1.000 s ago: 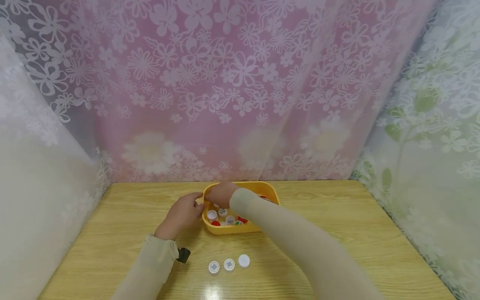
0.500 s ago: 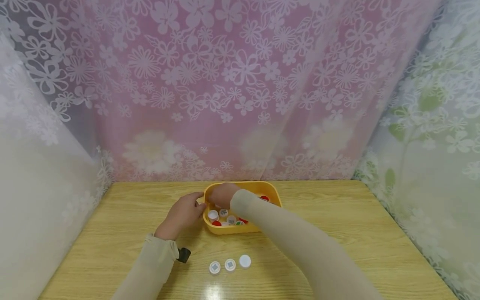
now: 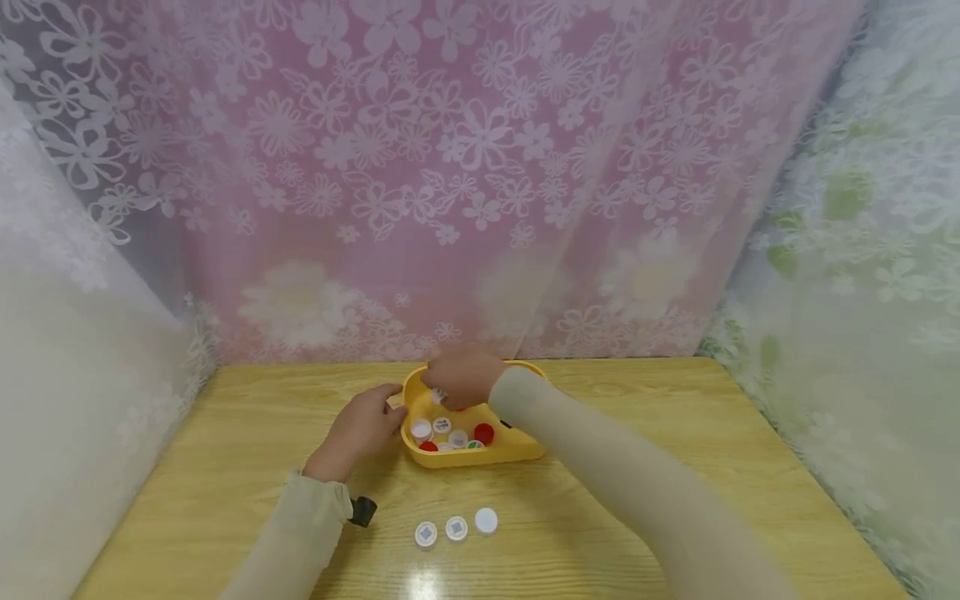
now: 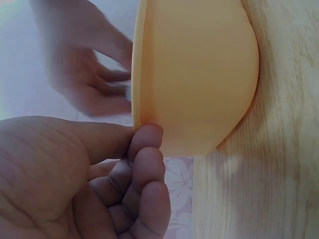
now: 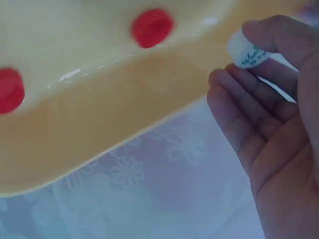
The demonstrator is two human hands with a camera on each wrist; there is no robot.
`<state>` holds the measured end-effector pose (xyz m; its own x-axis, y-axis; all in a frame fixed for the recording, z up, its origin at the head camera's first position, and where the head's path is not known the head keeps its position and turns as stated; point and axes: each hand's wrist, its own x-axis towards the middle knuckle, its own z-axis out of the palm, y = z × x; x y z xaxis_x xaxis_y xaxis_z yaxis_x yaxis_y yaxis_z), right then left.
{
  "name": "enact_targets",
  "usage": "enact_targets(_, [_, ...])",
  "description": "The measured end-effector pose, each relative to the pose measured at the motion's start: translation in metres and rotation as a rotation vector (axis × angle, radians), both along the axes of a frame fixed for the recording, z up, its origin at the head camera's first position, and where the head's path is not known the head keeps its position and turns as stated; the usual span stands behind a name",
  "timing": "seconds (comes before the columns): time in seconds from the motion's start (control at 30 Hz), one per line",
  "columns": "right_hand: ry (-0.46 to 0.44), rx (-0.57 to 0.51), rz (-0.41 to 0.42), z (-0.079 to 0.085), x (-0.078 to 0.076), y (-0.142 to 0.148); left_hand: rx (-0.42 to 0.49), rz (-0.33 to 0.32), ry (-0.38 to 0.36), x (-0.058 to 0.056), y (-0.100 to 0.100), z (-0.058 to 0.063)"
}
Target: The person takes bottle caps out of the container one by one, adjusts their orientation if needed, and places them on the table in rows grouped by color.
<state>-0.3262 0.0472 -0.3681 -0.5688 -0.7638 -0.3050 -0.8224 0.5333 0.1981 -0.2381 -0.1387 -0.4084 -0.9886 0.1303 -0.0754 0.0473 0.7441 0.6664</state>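
Between thumb and index finger, my right hand (image 3: 467,377) pinches a white bottle cap (image 5: 246,51) with green print. It is over the back left part of a yellow plastic basin (image 3: 480,459), and the cap is near the basin's inner wall in the right wrist view. My left hand (image 3: 362,432) grips the basin's left rim, its thumb and fingertips meeting at the edge in the left wrist view. Inside the basin lie several white caps (image 3: 458,437) and red caps (image 3: 483,434). The right forearm hides part of the basin's right side.
In front of the basin, three white caps stand in a row on the wooden table (image 3: 660,433): a left cap (image 3: 426,535), a middle cap (image 3: 457,528) and a right cap (image 3: 486,521). A floral curtain (image 3: 450,183) hangs behind, with more cloth at both sides.
My right hand has risen from inside the basin and shifted slightly right, with a white cap now showing in its fingers. The left hand stays on the rim.
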Motion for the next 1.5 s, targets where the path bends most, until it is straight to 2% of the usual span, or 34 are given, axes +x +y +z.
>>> enact_targets(0.07, [-0.009,-0.119,0.006,0.015,0.013,0.014,-0.002,0.007,-0.005,0.000,-0.001,-0.002])
enact_targets(0.17, [0.000,-0.304,-0.013,0.025,0.035,0.040,-0.008,0.012,-0.008,-0.001,0.000,-0.004])
enact_targets(0.23, [0.037,-0.397,-0.026,0.024,0.050,0.059,-0.017,0.011,-0.006,-0.001,0.000,-0.005])
enact_targets(0.33, [0.078,-0.481,-0.066,0.016,0.075,0.082,-0.020,0.014,-0.012,0.000,0.000,-0.004])
enact_targets(0.43, [0.099,-0.510,-0.072,0.005,0.099,0.099,-0.011,0.017,-0.021,0.000,0.000,-0.003])
enact_targets(0.5, [0.099,-0.492,-0.068,-0.004,0.112,0.107,0.000,0.019,-0.026,0.000,-0.001,-0.002])
enact_targets(0.63, [0.035,-0.421,-0.066,-0.024,0.129,0.115,0.003,0.021,-0.016,0.001,-0.001,-0.002])
enact_targets(0.8, [-0.046,-0.349,-0.070,-0.046,0.141,0.115,0.009,0.029,-0.010,0.002,0.000,-0.003])
enact_targets(1.0, [-0.084,-0.354,-0.075,-0.062,0.149,0.118,0.007,0.026,-0.011,0.003,0.002,-0.003])
enact_targets(1.5, [-0.152,-0.353,-0.139,-0.061,0.152,0.118,0.008,0.027,-0.021,0.002,0.003,-0.003])
